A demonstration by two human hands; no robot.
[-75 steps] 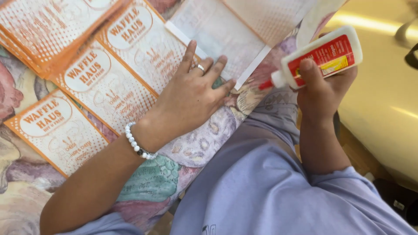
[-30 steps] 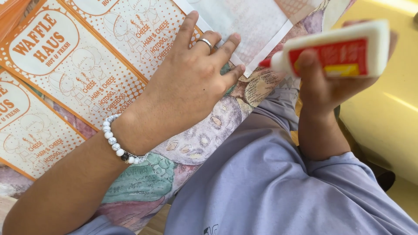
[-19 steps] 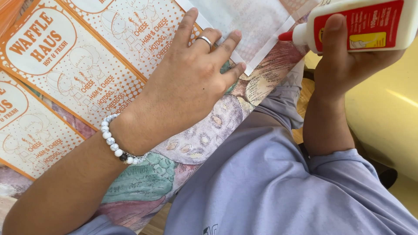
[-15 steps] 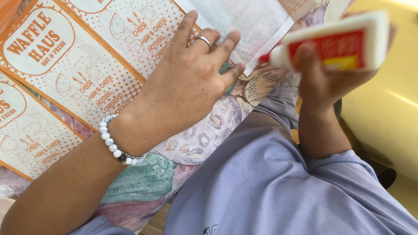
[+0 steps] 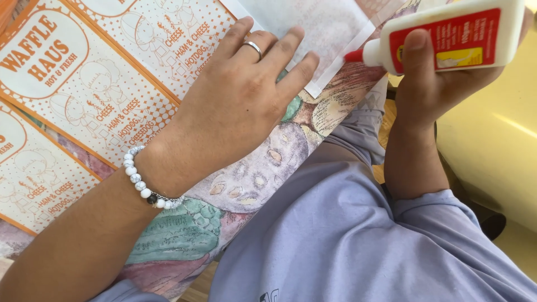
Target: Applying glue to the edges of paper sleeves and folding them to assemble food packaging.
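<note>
My left hand, with a ring and a white bead bracelet, lies flat with fingers spread on an orange-and-white printed paper sheet, pressing near its lower right corner. My right hand grips a white glue bottle with a red label, held sideways. Its red nozzle points left at the white edge strip of a pale paper piece lying face down beside my left fingertips.
More orange printed sheets lie at the left on a patterned tablecloth with painted shapes. My lap in lilac cloth fills the lower right. A yellow surface runs along the right edge.
The glue bottle has swung about in my right hand, lifting up and coming back down with the nozzle at the paper's edge. My left hand has stayed pressed on the sheet.
</note>
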